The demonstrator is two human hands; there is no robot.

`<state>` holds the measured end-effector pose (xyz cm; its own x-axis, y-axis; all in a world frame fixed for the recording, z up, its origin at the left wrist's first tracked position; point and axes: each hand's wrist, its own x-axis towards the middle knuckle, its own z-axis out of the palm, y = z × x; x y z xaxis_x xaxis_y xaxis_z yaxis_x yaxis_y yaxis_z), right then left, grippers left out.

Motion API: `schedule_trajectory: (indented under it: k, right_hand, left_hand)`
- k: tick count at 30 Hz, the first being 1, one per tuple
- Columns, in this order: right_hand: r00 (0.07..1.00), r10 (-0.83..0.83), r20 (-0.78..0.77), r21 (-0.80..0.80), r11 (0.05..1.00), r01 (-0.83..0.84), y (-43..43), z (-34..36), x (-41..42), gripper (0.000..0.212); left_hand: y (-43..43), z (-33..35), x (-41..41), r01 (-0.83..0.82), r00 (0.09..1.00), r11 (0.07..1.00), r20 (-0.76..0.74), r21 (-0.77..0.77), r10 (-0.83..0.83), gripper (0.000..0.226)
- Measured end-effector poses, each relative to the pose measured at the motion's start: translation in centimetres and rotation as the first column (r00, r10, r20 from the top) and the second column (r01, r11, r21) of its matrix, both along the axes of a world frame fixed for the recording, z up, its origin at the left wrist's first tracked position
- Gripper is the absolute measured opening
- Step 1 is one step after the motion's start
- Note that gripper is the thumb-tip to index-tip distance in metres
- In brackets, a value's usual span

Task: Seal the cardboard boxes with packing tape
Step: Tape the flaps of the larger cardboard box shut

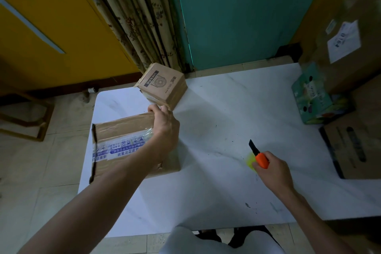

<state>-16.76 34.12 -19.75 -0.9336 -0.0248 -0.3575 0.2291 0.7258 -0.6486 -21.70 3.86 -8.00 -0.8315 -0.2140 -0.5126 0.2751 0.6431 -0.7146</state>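
A flat brown cardboard box [121, 142] with printed clear tape across its top lies at the table's left edge. My left hand [165, 128] grips its far right corner, fingers curled over the edge. Just behind it a smaller box [162, 84] with a fan drawing stands tilted on the white table [216, 109]. My right hand [272, 171] holds an orange utility knife [260, 156] with its black blade extended, above the table and right of centre. A yellow-green round thing [250, 160] shows beside that hand; I cannot tell what it is.
At the table's right edge stand a green printed carton [313, 97], a brown box [354, 146] and a tall labelled box [344, 47] behind them. A curtain [134, 16] and teal wall lie beyond. A wooden frame [26, 117] sits on the floor to the left.
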Motion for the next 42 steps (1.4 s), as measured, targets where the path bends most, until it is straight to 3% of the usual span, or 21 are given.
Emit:
schedule_trajectory:
  k: [3,5,8,10,11,13,16,18,21,23,25,30,33,37,39,42]
  right_hand:
    - [0.996,0.037,-0.081,0.069,0.997,-0.031,0.7,0.2,-0.4,0.018]
    - [0.984,0.103,-0.148,0.164,0.983,-0.079,1.0,-0.3,-0.6,0.019]
    - [0.968,0.189,-0.163,0.227,0.962,-0.149,1.4,-2.0,-0.8,0.029]
    - [0.969,0.194,-0.153,0.213,0.964,-0.159,1.5,-3.2,-0.6,0.036]
    - [0.971,0.184,-0.153,0.2,0.968,-0.152,1.6,-3.6,-0.4,0.038]
    - [0.974,0.15,-0.167,0.159,0.979,-0.124,1.4,-4.5,0.0,0.038]
    - [0.973,0.091,-0.213,0.129,0.99,-0.064,1.0,-5.2,0.2,0.029]
    - [0.971,0.065,-0.231,0.129,0.991,-0.035,0.9,-5.3,0.2,0.022]
    - [0.945,0.127,-0.301,0.129,0.987,-0.092,0.5,-5.0,0.6,0.044]
    - [0.923,0.203,-0.328,0.186,0.971,-0.147,-0.1,-4.9,1.3,0.048]
    - [0.901,0.263,-0.344,0.22,0.956,-0.195,-0.7,-5.1,1.9,0.05]
    - [0.864,0.376,-0.334,0.249,0.92,-0.304,-2.1,-6.4,2.5,0.05]
    - [0.875,0.356,-0.329,0.276,0.922,-0.272,-2.5,-6.8,2.5,0.052]
    - [0.878,0.32,-0.357,0.237,0.94,-0.246,-5.4,-5.8,2.2,0.027]
    - [0.919,0.256,-0.299,0.06,0.966,-0.25,-8.7,-3.6,1.7,0.027]
    - [0.981,0.192,0.014,-0.284,0.942,-0.181,-14.5,-0.1,0.3,0.047]
  left_hand:
    - [-0.3,0.0,0.2,0.02,0.999,0.998,-0.049,0.057,-0.018,0.026]
    - [-0.7,-0.2,0.2,0.024,0.999,0.993,-0.052,0.117,-0.018,0.022]
    - [-1.0,0.4,0.3,0.054,0.967,0.899,-0.246,0.434,0.061,0.036]
    - [-1.3,2.1,1.4,0.188,0.854,0.714,-0.472,0.674,0.22,0.036]
    - [-1.7,3.0,2.5,0.269,0.771,0.633,-0.556,0.726,0.311,0.035]
    - [-3.7,4.0,5.2,0.331,0.596,0.56,-0.629,0.759,0.5,0.034]
    - [-7.7,3.3,9.2,0.04,0.389,0.548,-0.518,0.836,0.762,0.048]
    - [-10.4,2.3,11.6,-0.186,0.28,0.475,-0.417,0.86,0.865,0.064]
    - [-12.6,1.6,14.3,-0.268,0.138,0.288,-0.259,0.92,0.956,0.086]
    - [-13.0,1.3,14.8,-0.26,0.053,0.15,-0.141,0.954,0.989,0.083]
    - [-13.2,1.1,14.7,-0.302,0.056,0.121,-0.11,0.946,0.992,0.076]
    - [-13.6,0.8,13.9,-0.309,0.084,0.148,-0.128,0.939,0.988,0.07]
    - [-13.8,0.5,13.9,-0.286,0.085,0.155,-0.136,0.946,0.987,0.067]
    - [-14.0,0.5,14.0,-0.254,0.08,0.16,-0.145,0.954,0.986,0.065]
    - [-14.1,0.5,14.0,-0.244,0.088,0.163,-0.146,0.956,0.985,0.065]
    - [-14.2,0.5,14.2,-0.206,0.099,0.161,-0.143,0.965,0.985,0.064]
